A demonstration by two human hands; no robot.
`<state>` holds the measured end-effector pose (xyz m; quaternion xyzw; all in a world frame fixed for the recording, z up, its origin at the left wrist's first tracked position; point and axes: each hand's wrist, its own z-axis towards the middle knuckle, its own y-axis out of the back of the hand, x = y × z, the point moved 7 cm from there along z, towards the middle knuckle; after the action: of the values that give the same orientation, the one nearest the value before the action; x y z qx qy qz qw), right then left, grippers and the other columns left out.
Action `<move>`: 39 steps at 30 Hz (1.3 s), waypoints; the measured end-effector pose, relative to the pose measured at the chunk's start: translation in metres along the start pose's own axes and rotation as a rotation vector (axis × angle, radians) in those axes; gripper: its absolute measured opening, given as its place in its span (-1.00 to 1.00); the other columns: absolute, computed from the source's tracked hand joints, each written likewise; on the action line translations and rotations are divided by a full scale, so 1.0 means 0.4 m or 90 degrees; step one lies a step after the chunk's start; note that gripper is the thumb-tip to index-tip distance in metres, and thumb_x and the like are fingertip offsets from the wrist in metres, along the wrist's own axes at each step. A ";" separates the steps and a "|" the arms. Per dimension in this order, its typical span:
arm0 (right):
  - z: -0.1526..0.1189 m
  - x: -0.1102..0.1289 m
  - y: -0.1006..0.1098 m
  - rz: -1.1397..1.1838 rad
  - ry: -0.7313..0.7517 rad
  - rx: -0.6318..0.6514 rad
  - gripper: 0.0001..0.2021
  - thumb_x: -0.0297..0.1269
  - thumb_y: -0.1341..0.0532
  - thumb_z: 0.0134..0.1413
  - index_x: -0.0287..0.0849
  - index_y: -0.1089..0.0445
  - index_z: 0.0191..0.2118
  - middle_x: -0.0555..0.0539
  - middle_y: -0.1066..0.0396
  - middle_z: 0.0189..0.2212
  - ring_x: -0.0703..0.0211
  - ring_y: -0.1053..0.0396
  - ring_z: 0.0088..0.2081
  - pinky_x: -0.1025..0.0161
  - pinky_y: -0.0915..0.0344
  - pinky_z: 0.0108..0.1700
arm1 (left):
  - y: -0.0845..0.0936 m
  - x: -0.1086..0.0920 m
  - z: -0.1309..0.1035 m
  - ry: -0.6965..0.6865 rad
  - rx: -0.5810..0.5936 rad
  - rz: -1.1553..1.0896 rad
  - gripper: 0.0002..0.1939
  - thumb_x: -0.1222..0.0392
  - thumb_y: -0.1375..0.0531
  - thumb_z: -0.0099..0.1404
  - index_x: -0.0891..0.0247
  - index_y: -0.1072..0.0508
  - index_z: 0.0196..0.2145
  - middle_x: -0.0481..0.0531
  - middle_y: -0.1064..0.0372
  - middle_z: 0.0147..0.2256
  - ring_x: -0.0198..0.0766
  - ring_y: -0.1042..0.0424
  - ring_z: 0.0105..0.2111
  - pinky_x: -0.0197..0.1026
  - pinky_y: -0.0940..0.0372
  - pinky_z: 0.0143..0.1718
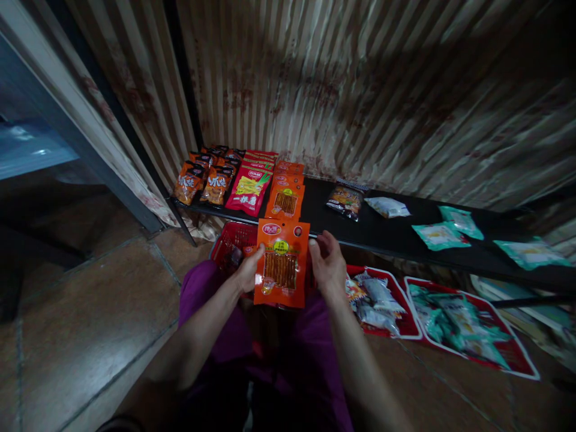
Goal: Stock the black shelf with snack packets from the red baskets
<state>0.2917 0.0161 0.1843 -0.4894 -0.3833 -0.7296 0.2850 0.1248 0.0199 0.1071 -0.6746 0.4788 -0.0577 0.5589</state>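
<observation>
My left hand (247,271) is closed on the left edge of an orange snack packet (282,288), thumb on its front. The packet faces me upright, with brown strips showing through a clear window. My right hand (330,267) is beside its right edge, thumb and fingers apart; whether the thumb touches the packet is hard to tell. Just beyond, a row of similar orange packets (285,203) lies overlapping on a black shelf (315,207). Left of that row are pink-red packets (250,187) and orange-black bags (218,185).
Further right on the shelf lie a brown bag (345,200), a white packet (387,207) and several green packets (441,236). Red baskets stand below: one behind my left hand (225,235), one with white packets (411,329), one with green packets (524,360). A striped curtain (270,78) hangs behind.
</observation>
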 end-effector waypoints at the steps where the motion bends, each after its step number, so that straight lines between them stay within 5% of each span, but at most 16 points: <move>1: 0.014 -0.020 -0.009 0.056 -0.048 0.019 -0.48 -0.08 -0.29 -0.14 -0.12 -0.34 0.00 -0.13 -0.46 -0.15 0.06 -0.38 -0.14 0.09 -0.27 -0.03 | 0.004 0.000 -0.003 0.002 -0.012 0.009 -0.49 -0.14 -0.12 0.18 0.31 -0.42 -0.08 0.20 -0.49 -0.27 -0.05 -0.49 -0.26 -0.04 -0.34 -0.21; 8: 0.005 -0.048 -0.065 0.323 -0.307 0.107 -0.75 -0.20 -0.41 -0.34 -0.15 -0.49 -0.42 -0.02 -0.53 -0.48 0.22 -0.44 -0.48 0.33 -0.36 -0.46 | 0.021 0.007 -0.021 0.045 -0.073 0.074 -0.50 -0.15 -0.13 0.17 0.32 -0.46 -0.13 0.22 -0.50 -0.32 -0.05 -0.50 -0.34 -0.14 -0.35 -0.41; 14: 0.002 -0.089 -0.063 0.373 -0.378 0.094 -0.82 -0.34 -0.43 -0.42 -0.19 -0.49 -0.53 -0.02 -0.52 -0.57 0.29 -0.40 -0.58 0.41 -0.32 -0.58 | 0.012 -0.003 -0.017 -0.001 -0.013 0.052 -0.60 -0.03 -0.22 0.13 0.34 -0.48 -0.19 0.21 -0.49 -0.26 -0.04 -0.48 -0.23 -0.05 -0.34 -0.18; 21: 0.004 -0.108 -0.070 0.399 -0.395 0.106 -0.78 -0.38 -0.44 -0.48 -0.21 -0.48 -0.53 -0.01 -0.53 -0.56 0.27 -0.42 -0.57 0.40 -0.36 -0.54 | 0.032 -0.075 -0.012 -0.210 -0.137 0.084 -0.72 0.17 -0.35 0.01 0.31 -0.51 -0.28 0.10 -0.50 -0.19 -0.15 -0.41 -0.08 -0.10 -0.16 0.09; 28: 0.003 -0.118 -0.080 0.402 -0.396 0.131 -0.81 -0.39 -0.43 -0.44 -0.21 -0.47 -0.53 -0.04 -0.54 -0.54 0.24 -0.44 -0.56 0.37 -0.38 -0.51 | 0.022 -0.096 -0.011 -0.254 -0.148 0.091 -0.63 0.03 -0.37 -0.07 0.34 -0.52 -0.34 0.12 -0.53 -0.30 -0.10 -0.47 -0.20 -0.02 -0.23 0.01; 39: 0.028 -0.170 -0.097 0.460 -0.411 0.129 -0.82 -0.43 -0.39 -0.36 -0.22 -0.45 -0.49 -0.07 -0.53 -0.52 0.10 -0.49 -0.47 0.18 -0.46 -0.33 | 0.005 -0.086 -0.018 -0.221 -0.106 0.063 -0.69 0.16 -0.39 -0.08 0.35 -0.51 -0.36 0.09 -0.52 -0.33 -0.18 -0.46 -0.21 -0.17 -0.25 -0.05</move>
<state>0.2909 0.0492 0.1127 -0.7618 -0.3268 -0.3548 0.4325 0.1010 0.0394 0.1239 -0.6940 0.4112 0.1270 0.5773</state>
